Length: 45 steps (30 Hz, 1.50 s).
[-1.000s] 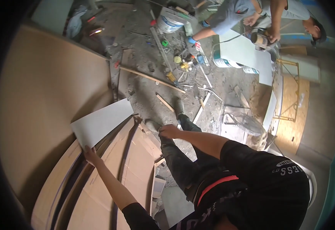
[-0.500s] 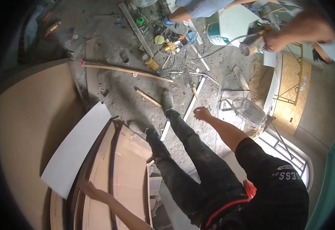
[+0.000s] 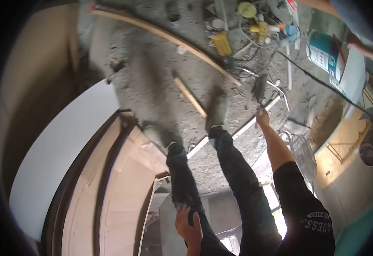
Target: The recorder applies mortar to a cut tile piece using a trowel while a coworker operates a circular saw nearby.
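Note:
My right hand (image 3: pixel 262 117) reaches down to the floor, its fingers closed round the handle of a trowel (image 3: pixel 259 88). The dark, blurred trowel blade points away from me, close to a thin white hose (image 3: pixel 285 99). Under that hand a long white strip (image 3: pixel 244 128) runs across the floor. My left hand (image 3: pixel 188 225) rests empty against my left leg, near the knee, fingers somewhat apart.
Cardboard-coloured panels (image 3: pixel 124 192) and a white board (image 3: pixel 62 158) stand at left. Wooden strips (image 3: pixel 190 97) lie ahead. Far right are a yellow tool (image 3: pixel 260 30), a green-and-white bucket (image 3: pixel 323 50), a cable (image 3: pixel 319 79), a metal fan (image 3: pixel 302 151) and another person's hand (image 3: pixel 361 45).
My right hand has gone down to the trowel lying on the floor and closed on its handle. My left hand has moved from beside the panels to my leg. The view has tilted lower.

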Tool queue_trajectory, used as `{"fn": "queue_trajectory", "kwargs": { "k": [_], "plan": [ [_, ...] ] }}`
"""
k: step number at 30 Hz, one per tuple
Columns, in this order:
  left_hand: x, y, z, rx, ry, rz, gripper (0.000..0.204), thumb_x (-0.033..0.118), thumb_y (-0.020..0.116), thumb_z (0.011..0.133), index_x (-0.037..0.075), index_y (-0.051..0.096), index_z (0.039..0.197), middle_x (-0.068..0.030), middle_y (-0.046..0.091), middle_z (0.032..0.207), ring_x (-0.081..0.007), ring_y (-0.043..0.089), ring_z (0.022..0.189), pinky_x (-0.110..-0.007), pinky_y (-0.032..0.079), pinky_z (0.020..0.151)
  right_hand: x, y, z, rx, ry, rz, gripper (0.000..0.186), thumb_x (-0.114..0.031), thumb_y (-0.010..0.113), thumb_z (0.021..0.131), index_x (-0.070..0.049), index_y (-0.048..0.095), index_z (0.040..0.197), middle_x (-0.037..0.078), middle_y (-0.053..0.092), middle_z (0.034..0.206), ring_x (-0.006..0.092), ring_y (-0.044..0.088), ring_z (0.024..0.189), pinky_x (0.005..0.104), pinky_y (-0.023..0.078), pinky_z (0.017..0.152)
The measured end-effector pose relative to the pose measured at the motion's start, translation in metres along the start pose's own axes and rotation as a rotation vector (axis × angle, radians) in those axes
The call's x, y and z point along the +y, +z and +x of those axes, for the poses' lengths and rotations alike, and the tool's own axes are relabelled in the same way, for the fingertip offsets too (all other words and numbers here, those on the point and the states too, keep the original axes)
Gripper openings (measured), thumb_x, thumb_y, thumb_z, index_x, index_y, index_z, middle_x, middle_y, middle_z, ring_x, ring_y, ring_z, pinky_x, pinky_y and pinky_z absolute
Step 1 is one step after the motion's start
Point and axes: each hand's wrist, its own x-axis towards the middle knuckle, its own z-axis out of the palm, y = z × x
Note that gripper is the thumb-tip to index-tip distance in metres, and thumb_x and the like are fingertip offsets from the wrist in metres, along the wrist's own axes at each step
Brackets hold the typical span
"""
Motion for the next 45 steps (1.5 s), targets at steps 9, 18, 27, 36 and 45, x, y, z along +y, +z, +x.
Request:
{"fn": "queue_trajectory", "kwargs": {
  "k": [9,18,27,36,45],
  "plan": [
    [-0.051,-0.044,-0.029,0.119,0.145,-0.252,0.03,0.029,0.072,0.094,0.008,0.075,0.115,-0.0144,0.074,0.122,-0.0356,0.066,0.12,-0.048,0.047,0.107,-0.109,-0.178,-0.316,-0.185,0.046,-0.189,0.049,-0.037,0.073,0.087,0.0,0.064,0.118,0.03,0.072,0.111,0.0481,0.069,0.108,0.0558,0.055,0.094],
    [-0.044,-0.213,-0.011,-0.104,0.481,-0.729,0.032,0.02,0.066,0.098,0.001,0.07,0.124,-0.0132,0.077,0.104,-0.0241,0.075,0.085,-0.033,0.058,0.075,-0.4,-0.435,-0.532,-0.651,-0.093,0.607,0.041,-0.048,0.069,0.098,-0.007,0.069,0.094,0.005,0.058,0.066,0.014,0.055,0.048,0.0345,0.042,0.041],
    [-0.058,-0.427,0.067,-0.021,-0.037,-1.213,0.034,0.028,0.068,0.102,0.005,0.066,0.127,-0.0127,0.075,0.112,-0.0266,0.075,0.089,-0.037,0.058,0.07,-0.553,-0.587,-0.654,-0.689,-0.536,0.929,0.03,-0.039,0.062,0.106,-0.009,0.06,0.102,-0.002,0.051,0.071,0.0086,0.049,0.05,0.0285,0.039,0.042],
    [0.089,-0.568,0.055,0.216,0.248,-0.996,0.028,0.019,0.062,0.102,-0.004,0.072,0.114,-0.0132,0.077,0.098,-0.0237,0.074,0.086,-0.033,0.058,0.07,-0.71,-0.761,-0.627,-0.681,-0.766,1.197,0.025,-0.032,0.06,0.108,-0.01,0.052,0.1,-0.003,0.045,0.069,0.0071,0.041,0.048,0.0266,0.032,0.042],
    [0.612,-0.879,0.027,0.266,1.285,-0.785,0.029,0.026,0.065,0.105,-0.002,0.072,0.11,-0.0124,0.076,0.106,-0.0211,0.072,0.099,-0.035,0.054,0.089,-0.857,-0.885,-0.524,-0.462,-0.815,1.243,0.028,-0.033,0.062,0.106,-0.007,0.055,0.099,-0.001,0.053,0.069,0.0079,0.05,0.05,0.0265,0.038,0.042]
  ]
}}
